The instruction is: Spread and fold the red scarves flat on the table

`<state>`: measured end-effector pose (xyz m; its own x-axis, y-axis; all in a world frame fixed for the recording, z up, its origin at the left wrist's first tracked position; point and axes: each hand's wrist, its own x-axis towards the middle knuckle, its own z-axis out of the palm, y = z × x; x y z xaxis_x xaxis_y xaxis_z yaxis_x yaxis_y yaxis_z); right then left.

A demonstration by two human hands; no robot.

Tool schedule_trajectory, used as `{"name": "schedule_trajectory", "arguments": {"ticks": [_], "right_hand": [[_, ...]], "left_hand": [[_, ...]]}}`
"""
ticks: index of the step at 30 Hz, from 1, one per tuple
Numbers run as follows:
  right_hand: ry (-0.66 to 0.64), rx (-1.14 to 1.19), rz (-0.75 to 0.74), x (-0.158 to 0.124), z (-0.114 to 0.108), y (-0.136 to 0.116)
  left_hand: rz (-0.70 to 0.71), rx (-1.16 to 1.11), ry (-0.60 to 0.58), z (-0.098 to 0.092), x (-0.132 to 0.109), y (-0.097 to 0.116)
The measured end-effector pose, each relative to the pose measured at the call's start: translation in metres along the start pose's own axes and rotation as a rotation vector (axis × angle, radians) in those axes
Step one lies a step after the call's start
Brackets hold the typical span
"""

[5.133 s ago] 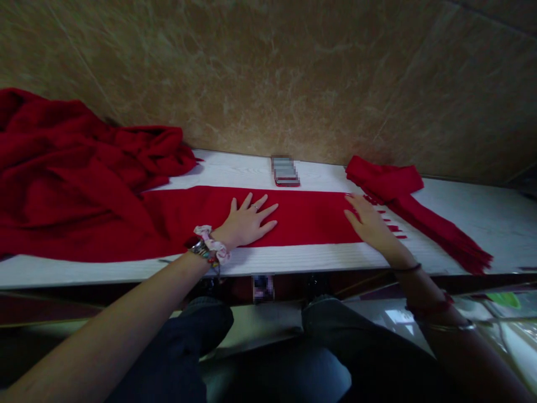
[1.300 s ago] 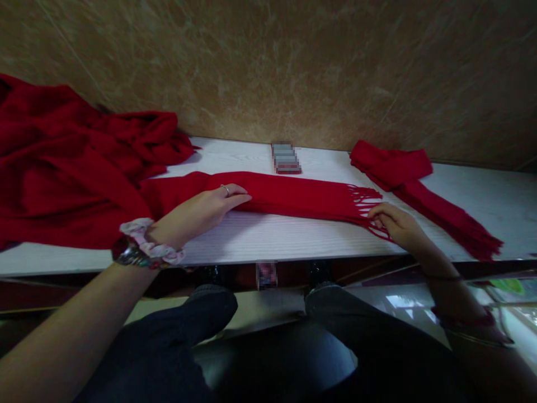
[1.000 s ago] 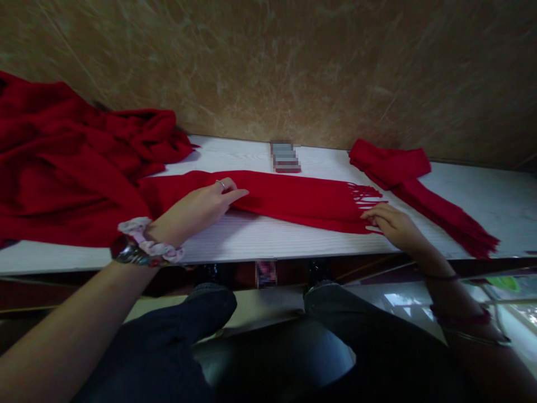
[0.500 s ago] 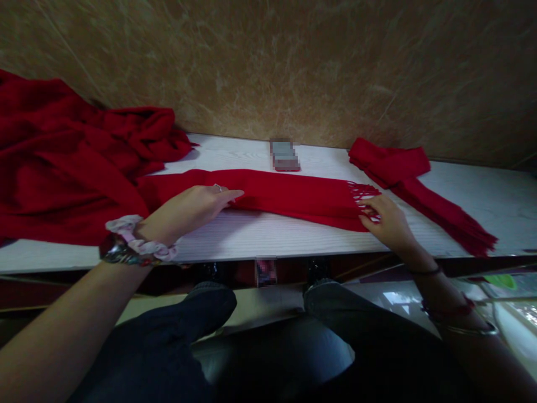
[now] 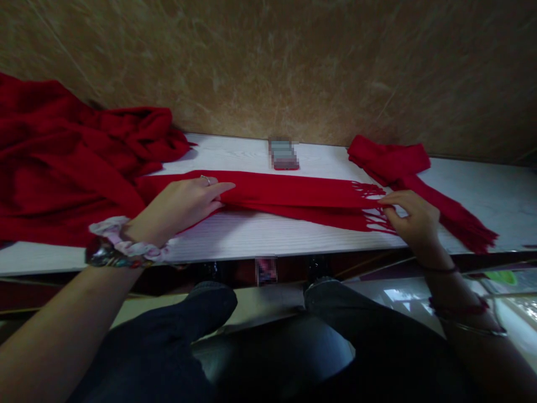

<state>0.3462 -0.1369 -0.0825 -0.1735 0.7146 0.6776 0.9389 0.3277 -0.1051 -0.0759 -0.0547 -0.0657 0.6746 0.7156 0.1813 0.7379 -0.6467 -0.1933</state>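
Head cam: L hand [image 5: 180,204] grips scarf [image 5: 293,190] mid-frame, R hand [image 5: 413,218] pinches its fringe [image 5: 372,191] ctr-right; prob. mid-fold lengthwise, so next move likely calls for matching edges & smoothing.

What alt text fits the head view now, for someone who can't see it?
The right hand pinches the fringe of a red scarf laid along a white wood-grain counter, while the left hand touches it farther left. Crumpled red cloth lies left, a folded red scarf right, and a pixelated rectangular object behind.
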Motion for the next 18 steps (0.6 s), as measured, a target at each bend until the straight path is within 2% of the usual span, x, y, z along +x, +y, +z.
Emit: {"name": "schedule_trajectory", "arguments": {"ticks": [3,6,8,13,16,18], "right_hand": [[0.061,-0.009,0.011,-0.001,-0.003,0.003],[0.029,-0.006,0.042,-0.004,-0.002,0.011],[-0.066,0.011,0.058,-0.007,0.0,0.016],[-0.358,0.132,0.034,-0.01,0.008,0.025],[-0.429,0.187,0.039,-0.011,0.008,0.027],[-0.442,0.197,0.069,-0.011,0.006,0.028]], "left_hand": [[-0.033,0.018,-0.009,-0.001,-0.001,-0.002],[-0.067,0.02,-0.001,0.001,-0.001,-0.004],[-0.037,0.002,0.013,0.002,-0.001,-0.002],[0.174,-0.074,-0.021,0.001,0.003,0.021],[0.271,-0.066,0.015,0.005,0.006,0.03],[0.28,-0.05,0.043,0.008,0.007,0.031]]}}
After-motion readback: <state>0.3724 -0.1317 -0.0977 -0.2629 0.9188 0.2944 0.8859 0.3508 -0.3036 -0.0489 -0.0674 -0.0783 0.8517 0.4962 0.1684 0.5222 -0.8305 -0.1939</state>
